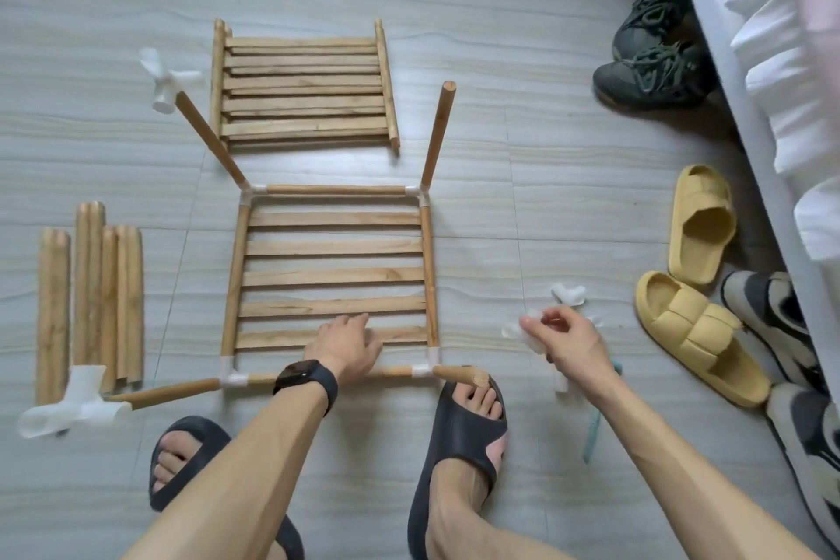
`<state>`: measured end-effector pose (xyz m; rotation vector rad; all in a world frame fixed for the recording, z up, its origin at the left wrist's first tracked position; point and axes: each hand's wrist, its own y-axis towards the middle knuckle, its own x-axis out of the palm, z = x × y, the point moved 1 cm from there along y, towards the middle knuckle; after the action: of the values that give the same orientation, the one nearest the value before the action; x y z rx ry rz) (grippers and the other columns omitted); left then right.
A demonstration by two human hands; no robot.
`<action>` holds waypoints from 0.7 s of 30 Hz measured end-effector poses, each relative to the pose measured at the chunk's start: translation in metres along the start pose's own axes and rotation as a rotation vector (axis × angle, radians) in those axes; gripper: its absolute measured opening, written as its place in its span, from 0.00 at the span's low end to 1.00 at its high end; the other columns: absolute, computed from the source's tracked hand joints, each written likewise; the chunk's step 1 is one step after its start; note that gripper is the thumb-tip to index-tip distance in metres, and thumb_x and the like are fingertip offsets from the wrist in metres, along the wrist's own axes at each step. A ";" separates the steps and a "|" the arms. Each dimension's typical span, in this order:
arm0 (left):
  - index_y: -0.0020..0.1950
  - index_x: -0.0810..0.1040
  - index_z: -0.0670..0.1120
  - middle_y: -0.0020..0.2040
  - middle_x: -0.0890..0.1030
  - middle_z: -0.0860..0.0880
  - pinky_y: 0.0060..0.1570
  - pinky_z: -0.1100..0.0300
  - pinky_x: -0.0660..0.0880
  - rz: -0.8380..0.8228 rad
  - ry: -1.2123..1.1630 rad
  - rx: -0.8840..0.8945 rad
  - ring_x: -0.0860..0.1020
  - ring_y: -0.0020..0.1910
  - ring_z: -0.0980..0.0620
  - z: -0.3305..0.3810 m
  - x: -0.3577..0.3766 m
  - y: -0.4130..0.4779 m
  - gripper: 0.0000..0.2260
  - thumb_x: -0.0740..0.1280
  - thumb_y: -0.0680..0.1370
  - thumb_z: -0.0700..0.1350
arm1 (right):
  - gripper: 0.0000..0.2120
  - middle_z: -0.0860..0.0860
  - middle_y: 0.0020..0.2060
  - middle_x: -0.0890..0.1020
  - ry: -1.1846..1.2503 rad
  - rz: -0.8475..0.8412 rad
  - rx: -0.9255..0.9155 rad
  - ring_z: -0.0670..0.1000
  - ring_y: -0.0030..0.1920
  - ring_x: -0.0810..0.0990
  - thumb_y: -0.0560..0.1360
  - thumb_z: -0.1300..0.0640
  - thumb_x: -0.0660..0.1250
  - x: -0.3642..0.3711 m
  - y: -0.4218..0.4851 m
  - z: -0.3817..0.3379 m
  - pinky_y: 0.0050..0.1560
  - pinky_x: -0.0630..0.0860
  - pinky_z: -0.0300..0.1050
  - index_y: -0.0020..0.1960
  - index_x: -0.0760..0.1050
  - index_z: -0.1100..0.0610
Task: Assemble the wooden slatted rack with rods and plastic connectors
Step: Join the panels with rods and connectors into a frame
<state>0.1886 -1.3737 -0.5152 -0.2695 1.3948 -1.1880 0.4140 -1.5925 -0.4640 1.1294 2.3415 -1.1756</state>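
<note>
A slatted wooden shelf (334,277) lies on the floor, framed by rods joined with white plastic connectors at its corners. Upright rods rise from all of its corners; the two left ones carry white connectors (170,82) (75,407) on top. My left hand (345,346) rests on the near slat and front rod, fingers loosely curved. To the right of the shelf my right hand (563,341) pinches a white plastic connector (529,334) just above the floor. More white connectors (568,296) lie beside it.
A stack of slatted panels (304,86) lies behind the shelf. Several loose rods (91,296) lie at the left. Yellow slippers (700,223), dark shoes (650,55) and a white bed frame (745,105) line the right side. My feet in dark slippers (463,432) are near the front rod.
</note>
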 end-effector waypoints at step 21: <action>0.63 0.80 0.55 0.54 0.86 0.53 0.51 0.56 0.78 -0.022 -1.039 0.404 0.83 0.44 0.57 0.085 -0.077 -0.159 0.19 0.75 0.73 0.57 | 0.15 0.59 0.43 0.87 0.559 -0.312 -0.088 0.49 0.35 0.78 0.73 0.51 0.75 -0.012 -0.129 -0.098 0.39 0.77 0.41 0.51 0.80 0.62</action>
<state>0.2040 -1.4272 -0.3270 -0.5155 0.2442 -1.0614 0.3332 -1.5698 -0.3249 1.2115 3.0501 -0.9145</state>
